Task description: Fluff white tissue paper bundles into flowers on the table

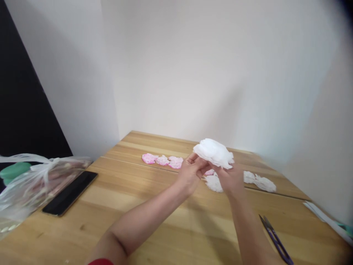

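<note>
A white ruffled paper flower is held up above the table between my two hands. My left hand pinches it from below on the left side. My right hand grips its underside on the right, with most of the fingers hidden behind the petals. Behind my hands lie several pink-and-white paper flowers in a row. A white paper flower rests on the table between my wrists, and more white paper flowers lie to the right.
Purple-handled thread snips lie at the front right of the wooden table. A black phone is by the left edge, beside a clear plastic bag. White strips sit at the right edge. Walls stand behind.
</note>
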Demonstrator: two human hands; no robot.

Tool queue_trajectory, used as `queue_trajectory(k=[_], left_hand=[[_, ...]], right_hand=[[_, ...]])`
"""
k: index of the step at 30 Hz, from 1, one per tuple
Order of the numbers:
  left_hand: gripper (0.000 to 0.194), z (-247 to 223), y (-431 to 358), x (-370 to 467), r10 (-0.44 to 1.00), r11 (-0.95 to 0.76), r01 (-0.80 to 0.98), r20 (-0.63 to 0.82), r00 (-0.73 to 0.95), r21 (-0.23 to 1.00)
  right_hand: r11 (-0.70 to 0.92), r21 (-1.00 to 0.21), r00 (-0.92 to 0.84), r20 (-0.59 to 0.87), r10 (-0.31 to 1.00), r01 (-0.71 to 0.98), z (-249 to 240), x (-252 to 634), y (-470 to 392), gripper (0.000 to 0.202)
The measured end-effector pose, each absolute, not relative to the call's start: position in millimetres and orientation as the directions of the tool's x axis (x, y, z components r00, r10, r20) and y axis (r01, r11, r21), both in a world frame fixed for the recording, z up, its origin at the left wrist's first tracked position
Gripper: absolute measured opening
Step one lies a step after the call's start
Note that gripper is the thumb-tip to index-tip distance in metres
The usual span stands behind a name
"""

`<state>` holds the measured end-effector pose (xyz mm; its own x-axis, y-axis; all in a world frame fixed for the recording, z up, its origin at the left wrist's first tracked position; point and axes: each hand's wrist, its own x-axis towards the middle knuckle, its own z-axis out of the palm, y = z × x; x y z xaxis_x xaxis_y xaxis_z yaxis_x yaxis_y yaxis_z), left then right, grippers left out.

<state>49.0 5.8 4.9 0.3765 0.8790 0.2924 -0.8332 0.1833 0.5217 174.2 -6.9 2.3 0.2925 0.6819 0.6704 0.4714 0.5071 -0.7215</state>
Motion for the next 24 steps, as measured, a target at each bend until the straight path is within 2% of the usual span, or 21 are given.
queue_trajectory(k=[3, 7, 11, 14, 19, 24], left_hand=[[0.036, 7.7, 6.1, 46.3, 0.87, 0.083, -0.806, 0.352, 0.345, 0.586], [0.04, 13.3, 11.5, 38.6, 0.859, -0.085, -0.743, 0.427, 0.282, 0.663], [0.038, 19.7, 17.3, 28.6, 0.846, -0.214, -0.708, 0.49, 0.21, 0.673], [0.038, 21.5, 21.3, 22.5, 0.859, -0.289, -0.65, 0.491, 0.148, 0.702], [0.038, 25.8, 31.2, 11.0, 0.879, -0.326, -0.599, 0.468, 0.094, 0.731], [0.031, 35.0, 34.7, -0.4, 0.903, -0.29, -0.651, 0.425, 0.056, 0.702]], right_hand=[[0.512, -0.745, 0.321, 0.655, 0.685, 0.428, 3.9, 172.9, -3.8, 0.026], [0.557, -0.78, 0.276, 0.623, 0.732, 0.284, 14.3, 163.4, 1.7, 0.027], [0.618, -0.769, 0.236, 0.638, 0.733, 0.161, 23.3, 145.4, 9.8, 0.029], [0.639, -0.767, 0.275, 0.628, 0.728, 0.061, 24.1, 128.8, 18.1, 0.029], [0.642, -0.763, 0.368, 0.575, 0.731, -0.082, 24.2, 98.9, 35.0, 0.029], [0.62, -0.779, 0.406, 0.539, 0.738, -0.092, 28.4, 78.6, 42.5, 0.023]])
